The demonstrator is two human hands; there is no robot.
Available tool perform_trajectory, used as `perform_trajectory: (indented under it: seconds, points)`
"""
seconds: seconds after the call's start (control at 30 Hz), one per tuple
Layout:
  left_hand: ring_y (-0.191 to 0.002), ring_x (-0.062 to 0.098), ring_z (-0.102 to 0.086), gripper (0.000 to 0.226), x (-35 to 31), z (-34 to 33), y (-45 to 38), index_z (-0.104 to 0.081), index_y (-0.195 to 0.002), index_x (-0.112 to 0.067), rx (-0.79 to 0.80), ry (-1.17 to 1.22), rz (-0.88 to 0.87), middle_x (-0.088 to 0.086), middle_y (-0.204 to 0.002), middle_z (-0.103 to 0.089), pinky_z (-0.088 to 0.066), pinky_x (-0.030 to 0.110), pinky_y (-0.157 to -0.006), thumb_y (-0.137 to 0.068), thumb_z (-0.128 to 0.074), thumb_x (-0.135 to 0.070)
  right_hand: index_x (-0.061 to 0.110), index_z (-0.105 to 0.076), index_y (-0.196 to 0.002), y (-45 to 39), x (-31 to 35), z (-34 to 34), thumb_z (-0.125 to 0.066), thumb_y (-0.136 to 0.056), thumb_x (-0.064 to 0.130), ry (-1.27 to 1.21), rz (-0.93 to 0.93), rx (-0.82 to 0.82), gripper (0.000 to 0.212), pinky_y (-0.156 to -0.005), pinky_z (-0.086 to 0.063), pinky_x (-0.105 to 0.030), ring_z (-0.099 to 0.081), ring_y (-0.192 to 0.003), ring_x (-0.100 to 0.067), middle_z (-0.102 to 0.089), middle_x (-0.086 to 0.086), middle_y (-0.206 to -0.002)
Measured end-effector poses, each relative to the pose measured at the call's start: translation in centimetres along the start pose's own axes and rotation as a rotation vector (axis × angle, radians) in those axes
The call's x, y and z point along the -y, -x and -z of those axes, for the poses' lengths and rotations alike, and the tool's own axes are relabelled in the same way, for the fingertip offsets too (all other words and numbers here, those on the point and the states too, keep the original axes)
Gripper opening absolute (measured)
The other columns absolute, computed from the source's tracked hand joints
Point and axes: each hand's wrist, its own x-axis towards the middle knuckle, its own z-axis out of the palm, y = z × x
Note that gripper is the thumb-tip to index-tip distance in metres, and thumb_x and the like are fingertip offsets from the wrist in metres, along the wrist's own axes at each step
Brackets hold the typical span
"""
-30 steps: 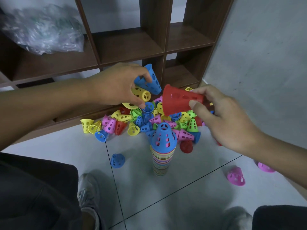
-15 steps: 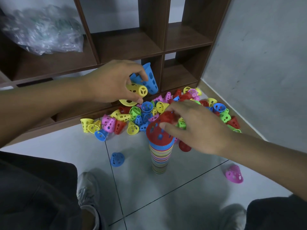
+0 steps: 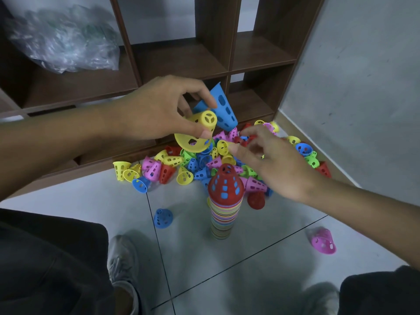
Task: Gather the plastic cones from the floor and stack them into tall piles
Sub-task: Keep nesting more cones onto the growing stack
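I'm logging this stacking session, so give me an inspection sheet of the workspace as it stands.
Surface: pale tiled floor, dark grout lines.
Job's things: striped stack upright, red cone on top; loose cone heap behind.
Clutter: stray blue cone, pink cone.
Hands: left hand holds yellow cone and blue cone; right hand open over heap.
Cables: nothing seen.
Surroundings: brown shelf unit, plastic bag, grey wall.

A dark brown wooden shelf unit point(image 3: 177, 62) stands against a pale wall, holding a crumpled clear plastic bag point(image 3: 63, 42), above glossy light grey floor tiles point(image 3: 238, 269) beside a grey side wall point(image 3: 363, 87).
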Motion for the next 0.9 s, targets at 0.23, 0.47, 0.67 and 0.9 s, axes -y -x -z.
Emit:
perform_trajectory:
  seconds: [0.23,0.47,0.67,0.9]
  points:
    - [-0.092,0.018,-0.075,0.049,-1.0,0.0,0.3,-0.067,-0.119,-0.022,0.063,0.286,-0.006,-0.007,-0.116,-0.071,-0.063,0.039,-0.079,-0.073,-0.082,-0.030,0.029,-0.036,-0.146,-0.7,-0.6,1.3,-0.060,-0.088,0.061,-0.027,0.029,-0.131,0.071,-0.068,-0.045,-0.008,-0.062,-0.088,0.001,-0.062,0.010,-0.112]
    - [-0.096,0.020,-0.074,0.043,-1.4,-1.4,0.2,-0.068,-0.116,-0.017,0.118,0.420,0.026,-0.004,-0.114,-0.073,-0.063,0.045,-0.082,-0.077,-0.077,-0.030,0.026,-0.056,-0.123,-0.7,-0.4,1.5,-0.057,-0.099,0.039,-0.065,0.117,-0.187,0.028,-0.068,-0.043,-0.009,-0.060,-0.093,0.003,-0.066,0.016,-0.105]
    - [-0.099,0.018,-0.074,0.035,-1.6,-3.4,0.0,-0.067,-0.113,-0.014,0.167,0.490,0.052,0.000,-0.109,-0.076,-0.062,0.031,-0.080,-0.081,-0.076,-0.026,0.026,-0.057,-0.118,-0.7,-2.4,2.0,-0.056,-0.100,0.042,-0.051,0.036,-0.214,0.024,-0.073,-0.051,-0.034,-0.064,-0.087,-0.012,-0.067,0.005,-0.096]
    - [-0.104,0.012,-0.071,0.033,-0.9,-5.4,-0.3,-0.069,-0.112,-0.019,0.194,0.446,0.078,-0.006,-0.115,-0.073,-0.062,0.033,-0.081,-0.083,-0.077,-0.031,0.028,-0.054,-0.112,0.3,-3.9,2.6,-0.056,-0.099,0.042,-0.048,0.000,-0.216,0.019,-0.073,-0.045,-0.027,-0.063,-0.092,-0.013,-0.064,0.005,-0.099]
